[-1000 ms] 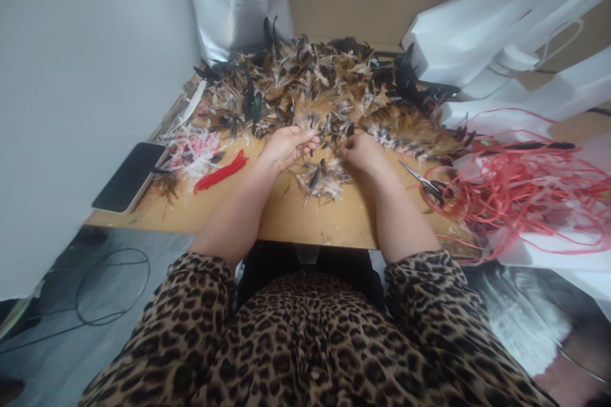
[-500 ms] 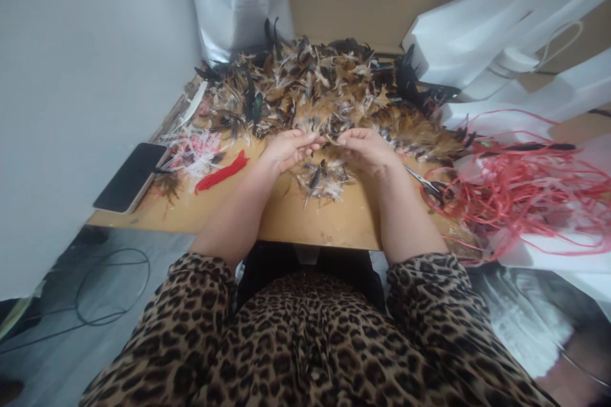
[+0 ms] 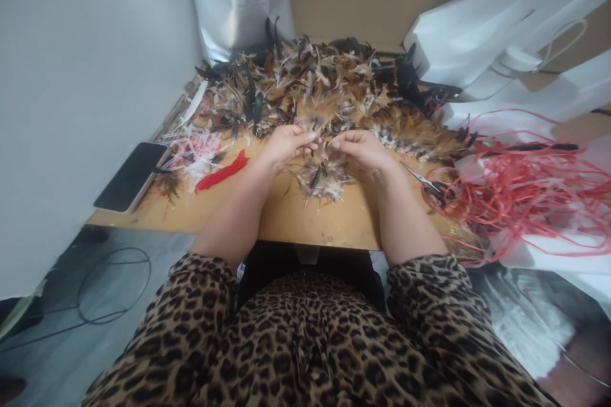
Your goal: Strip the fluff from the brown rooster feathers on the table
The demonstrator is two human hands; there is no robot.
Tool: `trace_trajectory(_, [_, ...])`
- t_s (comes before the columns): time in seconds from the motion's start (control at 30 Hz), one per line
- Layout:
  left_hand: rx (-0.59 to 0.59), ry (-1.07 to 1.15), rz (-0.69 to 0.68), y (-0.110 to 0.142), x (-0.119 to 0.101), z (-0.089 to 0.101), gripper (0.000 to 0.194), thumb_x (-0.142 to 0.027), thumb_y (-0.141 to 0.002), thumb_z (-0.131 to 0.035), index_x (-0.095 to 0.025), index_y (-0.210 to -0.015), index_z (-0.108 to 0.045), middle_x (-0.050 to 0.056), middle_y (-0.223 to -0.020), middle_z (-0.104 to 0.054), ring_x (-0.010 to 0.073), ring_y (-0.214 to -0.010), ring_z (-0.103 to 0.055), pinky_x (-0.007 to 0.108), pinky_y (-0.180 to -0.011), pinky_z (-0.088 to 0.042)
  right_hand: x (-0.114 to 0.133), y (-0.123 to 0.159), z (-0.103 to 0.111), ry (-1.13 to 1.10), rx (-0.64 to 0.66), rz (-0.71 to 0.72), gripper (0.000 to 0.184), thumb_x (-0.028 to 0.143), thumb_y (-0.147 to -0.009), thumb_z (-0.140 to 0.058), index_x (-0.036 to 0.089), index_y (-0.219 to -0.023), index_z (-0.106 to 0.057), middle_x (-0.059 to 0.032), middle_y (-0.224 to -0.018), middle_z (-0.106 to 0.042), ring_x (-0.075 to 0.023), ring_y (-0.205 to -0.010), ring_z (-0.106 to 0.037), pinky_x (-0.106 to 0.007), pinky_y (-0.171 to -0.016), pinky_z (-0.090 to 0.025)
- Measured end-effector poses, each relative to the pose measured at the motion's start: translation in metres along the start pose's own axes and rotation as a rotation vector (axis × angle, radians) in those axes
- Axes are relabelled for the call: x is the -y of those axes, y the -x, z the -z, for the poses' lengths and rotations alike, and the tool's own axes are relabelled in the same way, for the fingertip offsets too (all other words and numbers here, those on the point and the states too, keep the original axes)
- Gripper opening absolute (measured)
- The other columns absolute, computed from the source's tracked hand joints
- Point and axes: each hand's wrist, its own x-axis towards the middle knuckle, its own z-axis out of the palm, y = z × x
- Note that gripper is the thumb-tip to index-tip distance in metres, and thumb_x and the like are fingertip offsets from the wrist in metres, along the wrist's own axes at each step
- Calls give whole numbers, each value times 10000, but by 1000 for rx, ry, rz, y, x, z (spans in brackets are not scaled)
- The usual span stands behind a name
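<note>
My left hand (image 3: pixel 289 144) is closed, pinching the base of a fan of brown feathers (image 3: pixel 316 109) whose tips point away from me. Close to its right is my right hand (image 3: pixel 359 146), thumb and forefinger pressed together at the feathers; whatever lies between them is too small to make out. Just below both hands, a small heap of pale and dark feathers (image 3: pixel 323 182) lies on the wooden tabletop (image 3: pixel 329 226). Beyond them spreads a large pile of brown, white and black feathers (image 3: pixel 296 73).
On the left lie a phone (image 3: pixel 131 177), pink and white strips (image 3: pixel 195 151) and a bundle of red yarn (image 3: pixel 222 172). Scissors (image 3: pixel 424 182) rest right of my right hand, beside tangled red strands (image 3: pixel 534 191). A silver bag (image 3: pixel 241 9) stands behind the pile.
My right hand has shifted slightly left, its fingertips lower. My left hand stays nearly in place, and the brown feathers in it stand out more clearly.
</note>
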Motion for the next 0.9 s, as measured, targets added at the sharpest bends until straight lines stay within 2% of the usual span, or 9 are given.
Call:
trace_trajectory(0.1, [-47,-136,-54,0,1,-1,110,-138,-737,-731,-78,-683,-658,49,-631,-686,49,-519,-609,139,-523,-454,4,1,-1,116,-16,26,354,451,-614,-798,137,-746,-698,10,-563,-588,-66,-486,-446,-213,-473,-348])
trace_trajectory(0.3, [-40,-239,-133,-2,5,-3,155,-169,-742,-729,-95,-631,-650,37,-581,-666,48,-482,-575,152,-482,-412,-2,1,-13,217,135,10,331,443,-608,-792,144,-688,-677,38,-523,-528,-51,-467,-370,-220,-462,-270])
trace_trajectory(0.43, [-55,-152,-74,0,4,-5,155,-170,-739,-736,-89,-652,-637,36,-597,-670,48,-497,-594,145,-495,-419,-7,-2,-19,89,121,-36,297,401,-595,-792,161,-641,-624,71,-459,-443,-45,-430,-310,-220,-448,-226])
trace_trajectory(0.53, [-76,-20,-23,1,2,-6,154,-176,-743,-739,-86,-697,-623,46,-674,-698,52,-571,-638,126,-518,-436,-7,-4,-21,-43,103,-38,334,417,-581,-802,170,-645,-586,72,-465,-445,-44,-425,-305,-216,-443,-210])
trace_trajectory(0.67, [-56,120,24,0,2,-3,143,-173,-765,-723,-90,-735,-611,66,-790,-727,54,-605,-660,122,-507,-453,-5,-7,-26,-120,-38,70,395,469,-552,-816,176,-679,-584,59,-514,-484,-51,-460,-352,-211,-452,-233])
trace_trajectory(0.77, [-2,150,74,-2,5,-3,106,-150,-778,-706,-81,-759,-627,72,-791,-726,63,-590,-662,127,-482,-457,-4,-8,-31,-152,-156,143,401,490,-563,-806,184,-694,-581,61,-528,-484,-53,-471,-354,-212,-467,-266])
trace_trajectory(0.9, [72,144,118,-1,7,-5,60,-108,-812,-655,-57,-781,-657,67,-754,-718,47,-562,-644,118,-487,-460,-3,-8,-37,-111,-246,183,369,484,-612,-774,192,-697,-567,51,-571,-508,-60,-500,-384,-217,-498,-320])
